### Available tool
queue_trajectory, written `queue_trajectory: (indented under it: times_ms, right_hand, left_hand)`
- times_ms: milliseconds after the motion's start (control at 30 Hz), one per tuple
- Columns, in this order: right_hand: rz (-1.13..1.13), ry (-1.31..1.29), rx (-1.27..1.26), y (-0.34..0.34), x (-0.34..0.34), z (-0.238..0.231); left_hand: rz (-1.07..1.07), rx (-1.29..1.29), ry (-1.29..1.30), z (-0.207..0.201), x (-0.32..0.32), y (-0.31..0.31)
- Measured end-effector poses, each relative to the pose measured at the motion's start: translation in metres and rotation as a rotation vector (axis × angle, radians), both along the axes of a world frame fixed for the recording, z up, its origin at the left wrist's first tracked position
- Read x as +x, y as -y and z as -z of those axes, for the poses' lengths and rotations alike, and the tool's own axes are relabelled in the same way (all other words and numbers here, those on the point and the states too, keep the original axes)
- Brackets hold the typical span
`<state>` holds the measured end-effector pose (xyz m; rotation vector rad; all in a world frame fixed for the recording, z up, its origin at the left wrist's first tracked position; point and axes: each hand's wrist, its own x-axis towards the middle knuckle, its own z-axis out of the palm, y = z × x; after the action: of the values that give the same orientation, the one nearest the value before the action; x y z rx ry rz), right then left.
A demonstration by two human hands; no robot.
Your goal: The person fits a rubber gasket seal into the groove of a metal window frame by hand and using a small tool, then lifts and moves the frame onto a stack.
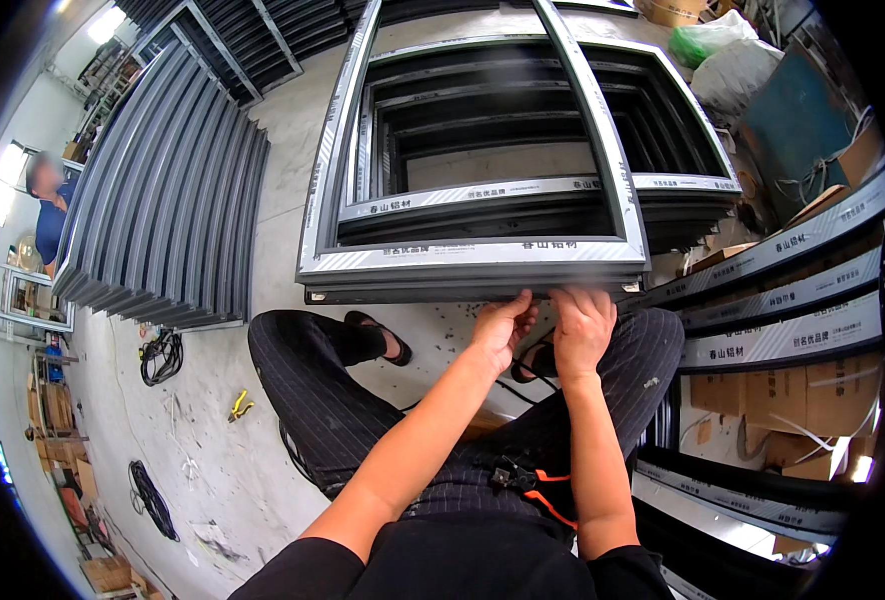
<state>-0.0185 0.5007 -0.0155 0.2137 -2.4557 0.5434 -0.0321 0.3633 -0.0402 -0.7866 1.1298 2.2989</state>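
A dark window frame (433, 262) with printed white protective film lies in front of me, its near side facing my knees. My left hand (503, 325) is closed at this near edge, thumb and fingers pinched together. Close beside it, my right hand (581, 325) has its fingers curled against the same edge. Whatever lies between the fingers of either hand is too small or hidden to name. Across my lap rests a cutting tool with orange handles (548, 500).
More frames (683, 182) are stacked beneath and behind. Dark frames stand in a row (168, 185) at left, near a person (51, 205). Film-covered profiles (783, 300) and cardboard boxes (788, 400) crowd the right. Yellow-handled pliers (240, 406) and black coils (161, 357) lie on the floor.
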Motion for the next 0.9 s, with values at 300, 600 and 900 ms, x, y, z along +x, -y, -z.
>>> queue_trajectory:
  times_ms: [300,600,900]
  right_hand:
    - [0.039,0.004,0.001,0.002,0.002,0.005]
    - [0.022,0.021,-0.066,0.007,0.002,0.002]
    - [0.020,0.037,-0.319,0.007,0.008,-0.002]
  left_hand:
    - [-0.002,0.021,-0.039,0.008,0.004,-0.001]
    - [-0.020,-0.081,-0.090,0.007,0.005,-0.014]
    - [0.007,0.074,-0.034,-0.007,0.007,-0.001]
